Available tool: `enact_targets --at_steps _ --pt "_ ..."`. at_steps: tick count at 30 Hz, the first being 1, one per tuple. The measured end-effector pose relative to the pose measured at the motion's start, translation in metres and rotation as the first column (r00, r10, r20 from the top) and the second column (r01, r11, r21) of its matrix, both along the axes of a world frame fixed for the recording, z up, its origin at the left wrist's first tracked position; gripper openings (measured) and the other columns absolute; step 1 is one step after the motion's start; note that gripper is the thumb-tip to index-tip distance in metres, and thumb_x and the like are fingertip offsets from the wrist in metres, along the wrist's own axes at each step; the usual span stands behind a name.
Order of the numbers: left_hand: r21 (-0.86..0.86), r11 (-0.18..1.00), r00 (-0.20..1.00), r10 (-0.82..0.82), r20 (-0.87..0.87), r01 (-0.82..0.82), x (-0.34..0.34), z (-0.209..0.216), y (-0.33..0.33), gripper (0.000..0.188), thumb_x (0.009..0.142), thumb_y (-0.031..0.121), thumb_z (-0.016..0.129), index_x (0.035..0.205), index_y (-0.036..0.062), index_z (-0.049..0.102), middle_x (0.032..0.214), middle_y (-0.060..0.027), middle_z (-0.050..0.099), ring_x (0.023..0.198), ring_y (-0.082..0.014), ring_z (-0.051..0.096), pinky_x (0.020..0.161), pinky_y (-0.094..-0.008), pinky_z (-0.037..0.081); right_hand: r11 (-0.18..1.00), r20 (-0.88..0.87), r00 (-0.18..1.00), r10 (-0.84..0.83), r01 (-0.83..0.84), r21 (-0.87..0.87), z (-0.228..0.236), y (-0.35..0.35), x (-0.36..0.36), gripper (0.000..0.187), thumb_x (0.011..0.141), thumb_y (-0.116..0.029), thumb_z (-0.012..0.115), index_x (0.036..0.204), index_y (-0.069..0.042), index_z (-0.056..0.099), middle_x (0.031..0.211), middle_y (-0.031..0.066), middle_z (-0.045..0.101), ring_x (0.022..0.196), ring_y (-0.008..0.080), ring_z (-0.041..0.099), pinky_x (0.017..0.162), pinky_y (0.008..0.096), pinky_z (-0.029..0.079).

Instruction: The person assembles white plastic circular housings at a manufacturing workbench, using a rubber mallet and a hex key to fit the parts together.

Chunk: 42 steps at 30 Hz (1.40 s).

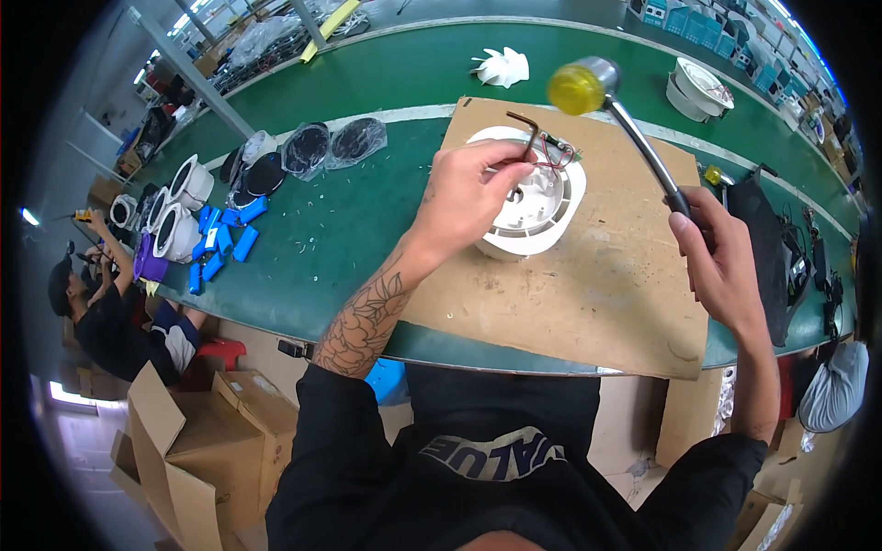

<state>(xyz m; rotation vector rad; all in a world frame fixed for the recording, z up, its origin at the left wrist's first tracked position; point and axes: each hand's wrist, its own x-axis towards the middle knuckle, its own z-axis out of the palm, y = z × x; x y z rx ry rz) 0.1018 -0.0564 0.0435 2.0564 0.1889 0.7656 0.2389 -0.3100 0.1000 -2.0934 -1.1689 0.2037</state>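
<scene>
"On the bench, taking the white plastic housing [537,207] as the clock's centre, how do the hands stand?"

"It lies on a brown cardboard sheet [616,294]. The left hand [467,191] reaches over its rim, forearm slanting in from eight o'clock, thumb and forefinger clamped on a hex key [535,136]."

"What shape is the key?"

"Slim, dark metal, bent near the top, its short arm pointing toward ten. I can't tell whether the lower end touches the housing; the fingers hide it."

"And the right hand [721,248]?"

"Raised between three and four, thumb and fingers closed on the black grip of a hammer [646,151]. Its shiny metal shaft slants up to a head near one o'clock, with a see-through yellow face."

"Any other textures?"

"The housing's rim is slotted and its corners rounded; thin reddish wires [556,165] curl at one. Toward twelve, a white fan [503,68] with curved blades rests on the green table [349,220]. Smooth blue blocks [213,239] cluster toward nine."
</scene>
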Motion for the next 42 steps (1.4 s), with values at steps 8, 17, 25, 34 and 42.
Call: enact_targets --at_steps 8,17,25,34,42 --pt "-0.011 1.000 1.000 0.023 0.019 -0.023 0.004 -0.008 0.009 0.018 0.089 0.002 0.066 0.104 -0.0068 0.070 0.088 -0.0118 0.073 0.083 -0.0114 0.068 0.075 -0.0248 0.053 0.978 0.319 0.948 -0.013 -0.055 0.202 0.029 0.012 -0.021 0.026 0.095 -0.010 0.062 0.117 0.002 0.060 0.077 0.0161 0.062 0.064 0.0249 0.062 0.062 0.0305 0.049" --pt "-0.044 0.999 1.000 0.024 0.013 -0.024 0.001 -0.008 0.007 0.017 0.088 0.004 0.066 0.102 -0.0049 0.071 0.088 -0.0102 0.073 0.081 -0.0111 0.067 0.074 -0.0254 0.053 0.982 0.255 0.964 0.077 -0.118 0.150 0.020 0.023 -0.032 0.025 0.095 -0.011 0.060 0.117 0.002 0.058 0.080 0.0229 0.061 0.070 0.0377 0.061 0.065 0.0406 0.048" --pt "-0.191 0.981 0.997 0.012 0.082 0.004 0.002 -0.009 0.018 0.018 0.090 0.003 0.066 0.105 -0.0074 0.069 0.087 -0.0099 0.071 0.079 -0.0120 0.067 0.074 -0.0260 0.055 0.997 0.252 0.968 0.022 -0.040 0.067 0.021 0.009 -0.020 0.025 0.097 -0.017 0.059 0.112 0.003 0.059 0.070 0.0186 0.058 0.060 0.0305 0.057 0.058 0.0355 0.044" --pt "-0.086 0.946 0.936 0.291 -0.199 -0.313 -0.035 -0.027 0.105 0.022 0.085 0.010 0.070 0.100 -0.0060 0.072 0.072 -0.0084 0.069 0.061 -0.0109 0.064 0.056 -0.0284 0.052 0.869 0.310 0.941 -0.134 0.262 -0.419 -0.104 -0.001 0.067 0.037 0.096 -0.026 0.057 0.118 0.003 0.056 0.097 0.0299 0.064 0.090 0.0465 0.061 0.077 0.0488 0.049" --pt "0.160 0.972 0.942 0.212 -0.261 -0.174 -0.019 -0.042 0.072 0.022 0.086 0.013 0.062 0.103 0.0044 0.073 0.094 -0.0253 0.067 0.089 -0.0398 0.067 0.078 -0.0414 0.055 0.945 0.659 0.704 0.267 -0.325 -0.036 -0.055 0.072 -0.033 0.069 0.079 -0.031 0.077 0.135 -0.003 0.047 0.127 0.0185 0.053 0.118 0.0386 0.051 0.102 0.0506 0.039"
